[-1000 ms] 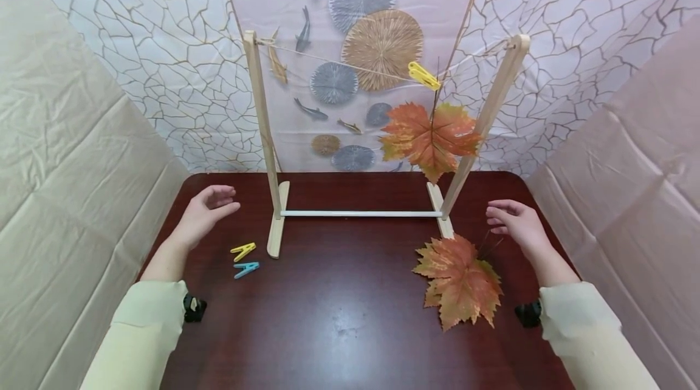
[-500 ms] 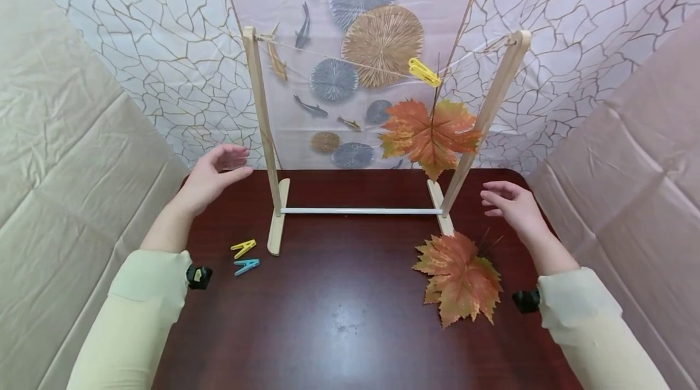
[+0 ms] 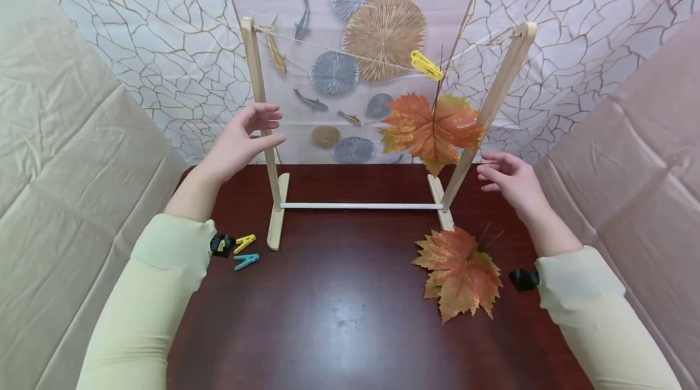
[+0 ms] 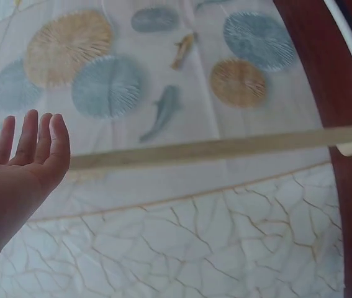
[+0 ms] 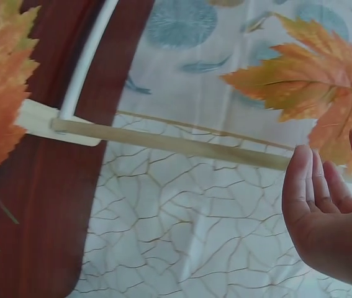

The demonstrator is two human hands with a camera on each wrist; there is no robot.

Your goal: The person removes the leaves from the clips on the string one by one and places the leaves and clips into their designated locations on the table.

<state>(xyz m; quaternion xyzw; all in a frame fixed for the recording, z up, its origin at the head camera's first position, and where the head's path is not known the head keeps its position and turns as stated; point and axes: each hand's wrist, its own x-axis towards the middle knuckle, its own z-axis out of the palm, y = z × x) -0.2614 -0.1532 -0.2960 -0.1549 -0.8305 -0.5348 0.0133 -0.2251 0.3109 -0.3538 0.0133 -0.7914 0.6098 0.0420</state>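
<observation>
My left hand (image 3: 243,138) is raised beside the left post of a wooden frame (image 3: 257,74), fingers loosely bent and holding nothing. Lower down on the other side, my right hand (image 3: 514,183) hovers near the right post, its fingers relaxed around nothing. Between the posts runs a thin string (image 3: 339,50). A yellow clothespin (image 3: 426,65) sits on it at the right, and an orange maple leaf (image 3: 434,129) hangs there by its stem. In the right wrist view this hanging leaf (image 5: 318,81) shows just beyond my fingertips.
More maple leaves (image 3: 459,274) lie on the dark red table (image 3: 339,287) at the right, stems pointing back. At the left lie a yellow clothespin (image 3: 245,243) and a blue clothespin (image 3: 247,261). A white rod (image 3: 361,206) joins the frame's feet low down.
My left hand has risen and moved right, up to the left post. My right hand has also risen a little. The leaves and clothespins stay where they were.
</observation>
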